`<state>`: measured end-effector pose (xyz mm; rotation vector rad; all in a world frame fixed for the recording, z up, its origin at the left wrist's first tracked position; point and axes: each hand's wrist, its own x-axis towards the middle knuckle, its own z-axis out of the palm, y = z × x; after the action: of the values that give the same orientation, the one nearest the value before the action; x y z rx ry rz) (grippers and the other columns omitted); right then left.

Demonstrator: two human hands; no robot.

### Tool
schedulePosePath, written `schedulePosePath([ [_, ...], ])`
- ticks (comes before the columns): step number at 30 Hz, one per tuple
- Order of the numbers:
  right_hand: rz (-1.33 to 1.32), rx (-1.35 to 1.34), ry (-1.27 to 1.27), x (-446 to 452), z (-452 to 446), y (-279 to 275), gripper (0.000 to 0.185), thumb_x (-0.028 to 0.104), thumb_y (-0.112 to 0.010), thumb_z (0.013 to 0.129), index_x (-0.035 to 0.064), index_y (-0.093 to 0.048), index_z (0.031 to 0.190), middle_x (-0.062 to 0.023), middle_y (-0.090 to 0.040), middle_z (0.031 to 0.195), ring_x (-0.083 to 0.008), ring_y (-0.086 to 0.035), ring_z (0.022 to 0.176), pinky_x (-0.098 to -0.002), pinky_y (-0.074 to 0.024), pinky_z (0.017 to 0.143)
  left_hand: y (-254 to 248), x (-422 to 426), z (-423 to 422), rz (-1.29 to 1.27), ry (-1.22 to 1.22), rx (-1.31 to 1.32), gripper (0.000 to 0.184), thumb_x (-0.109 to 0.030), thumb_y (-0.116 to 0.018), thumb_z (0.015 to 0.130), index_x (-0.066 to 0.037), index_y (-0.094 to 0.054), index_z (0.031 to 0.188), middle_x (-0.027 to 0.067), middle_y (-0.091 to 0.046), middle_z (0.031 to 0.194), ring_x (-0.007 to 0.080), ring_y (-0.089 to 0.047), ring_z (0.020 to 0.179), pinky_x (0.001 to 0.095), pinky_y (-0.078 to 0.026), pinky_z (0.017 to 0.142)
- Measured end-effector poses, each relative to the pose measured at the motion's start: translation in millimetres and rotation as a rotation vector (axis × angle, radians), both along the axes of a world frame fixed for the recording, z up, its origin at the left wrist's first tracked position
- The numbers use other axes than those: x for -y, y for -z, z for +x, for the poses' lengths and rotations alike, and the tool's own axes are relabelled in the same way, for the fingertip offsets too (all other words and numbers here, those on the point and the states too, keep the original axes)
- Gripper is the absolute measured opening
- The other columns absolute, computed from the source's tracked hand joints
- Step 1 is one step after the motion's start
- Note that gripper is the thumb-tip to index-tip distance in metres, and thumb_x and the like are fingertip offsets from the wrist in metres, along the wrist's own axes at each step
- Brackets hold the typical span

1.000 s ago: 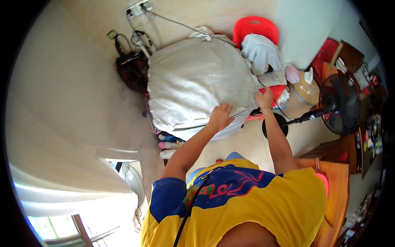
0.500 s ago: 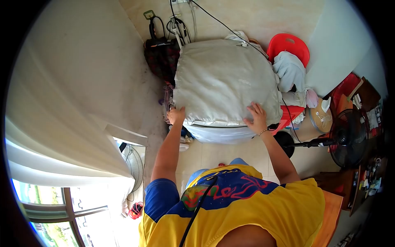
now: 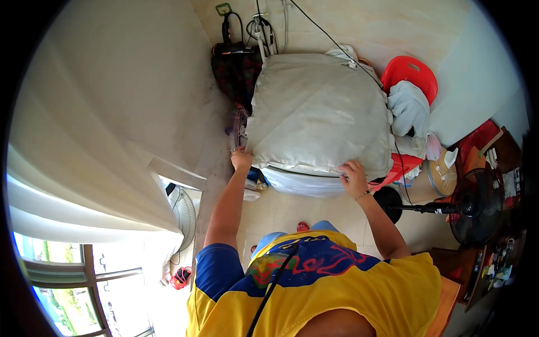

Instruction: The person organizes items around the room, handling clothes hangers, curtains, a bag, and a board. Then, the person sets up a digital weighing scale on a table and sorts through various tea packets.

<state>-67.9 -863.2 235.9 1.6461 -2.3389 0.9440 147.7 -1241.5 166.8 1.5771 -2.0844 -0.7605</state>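
Observation:
A grey fabric cover [image 3: 323,109] lies over a boxy white appliance [image 3: 303,182], whose front side shows below the cover's edge. At the cover's front left corner, my left hand [image 3: 241,159] has its fingers bent around the edge, close to a bundle of thin wire hangers [image 3: 239,126]. Some of those fingertips are hidden. My right hand [image 3: 354,178] is at the front edge, right of the middle, with its fingers curled onto the fabric.
Right of the appliance, a red plastic chair [image 3: 412,73] holds white cloth [image 3: 410,106]. A black standing fan [image 3: 477,205] is farther right. A dark bag [image 3: 238,76] stands at the left wall, and a white fan [image 3: 182,216] sits by the curtain [image 3: 84,185]. A black cable crosses above the cover.
My right hand has slid from the cover's top down to its front edge, and its fingers have curled. My left hand stays at the left corner. The view has shifted slightly.

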Motion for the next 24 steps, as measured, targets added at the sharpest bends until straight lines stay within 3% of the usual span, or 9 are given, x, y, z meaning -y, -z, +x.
schedulePosePath([
  [3,-0.030,-0.030,-0.002,3,-4,8,0.019,0.000,-0.066,0.067,0.0063,-0.062,0.084,-0.0102,-0.057,0.088,-0.0319,-0.055,0.088,-0.0413,-0.0459,0.075,6,-7,5,0.042,0.002,-0.072,0.038,-0.023,-0.072,0.073,-0.007,-0.066,0.108,0.0184,-0.068,0.099,0.0331,-0.065,0.095,0.0411,-0.050,0.084],
  [6,-0.036,-0.058,-0.014,11,-5,6,0.015,0.001,-0.066,0.067,0.0055,-0.057,0.078,-0.0098,-0.055,0.076,-0.0317,-0.055,0.078,-0.0412,-0.0459,0.068,-20,-24,11,0.098,-0.029,-0.033,0.045,-0.026,-0.071,0.073,-0.008,-0.065,0.113,0.0189,-0.067,0.100,0.0337,-0.065,0.096,0.0419,-0.050,0.084],
  [7,-0.048,0.005,-0.008,12,-5,12,0.015,0.002,-0.067,0.068,0.0057,-0.058,0.079,-0.0102,-0.056,0.078,-0.0315,-0.056,0.079,-0.0410,-0.0460,0.068,-12,-26,13,0.046,-0.052,-0.103,0.045,-0.026,-0.072,0.072,-0.008,-0.065,0.113,0.0189,-0.068,0.099,0.0339,-0.064,0.096,0.0421,-0.050,0.084],
  [8,-0.052,0.068,-0.008,17,-4,17,0.015,0.004,-0.068,0.069,0.0059,-0.059,0.081,-0.0107,-0.056,0.080,-0.0313,-0.056,0.080,-0.0408,-0.0462,0.069,-20,-33,18,0.108,-0.031,-0.170,0.051,-0.026,-0.073,0.072,-0.005,-0.062,0.116,0.0218,-0.063,0.110,0.0354,-0.059,0.105,0.0416,-0.047,0.090],
  [10,-0.065,0.091,-0.090,30,9,15,0.017,0.005,-0.069,0.069,0.0057,-0.060,0.083,-0.0109,-0.057,0.081,-0.0311,-0.056,0.081,-0.0406,-0.0463,0.070,-17,-48,19,-0.001,-0.168,-0.048,0.059,-0.031,-0.075,0.070,-0.005,-0.057,0.120,0.0234,-0.053,0.121,0.0370,-0.056,0.109,0.0403,-0.045,0.093],
  [12,-0.072,0.114,-0.144,54,21,6,0.018,0.006,-0.071,0.069,0.0056,-0.061,0.085,-0.0110,-0.058,0.083,-0.0308,-0.056,0.082,-0.0404,-0.0464,0.071,-30,-65,28,0.047,-0.205,-0.085,0.067,-0.028,-0.076,0.069,-0.008,-0.051,0.127,0.0236,-0.043,0.129,0.0375,-0.048,0.116,0.0405,-0.042,0.098],
  [16,-0.080,0.088,-0.359,102,65,-5,0.025,0.008,-0.072,0.070,0.0043,-0.061,0.091,-0.0107,-0.058,0.089,-0.0306,-0.056,0.085,-0.0400,-0.0460,0.074,-45,-89,61,0.052,-0.226,-0.152,0.069,-0.024,-0.076,0.068,-0.006,-0.047,0.129,0.0196,-0.043,0.128,0.0346,-0.045,0.120,0.0390,-0.039,0.102],
  [24,0.024,0.261,-0.737,171,174,7,0.029,0.009,-0.073,0.070,0.0032,-0.061,0.096,-0.0122,-0.060,0.097,-0.0324,-0.055,0.095,-0.0401,-0.0459,0.082,-54,-120,189,-0.028,-0.444,-0.190,0.073,-0.017,-0.075,0.068,0.000,-0.042,0.131,0.0223,-0.042,0.128,0.0376,-0.043,0.119,0.0405,-0.038,0.102],
])
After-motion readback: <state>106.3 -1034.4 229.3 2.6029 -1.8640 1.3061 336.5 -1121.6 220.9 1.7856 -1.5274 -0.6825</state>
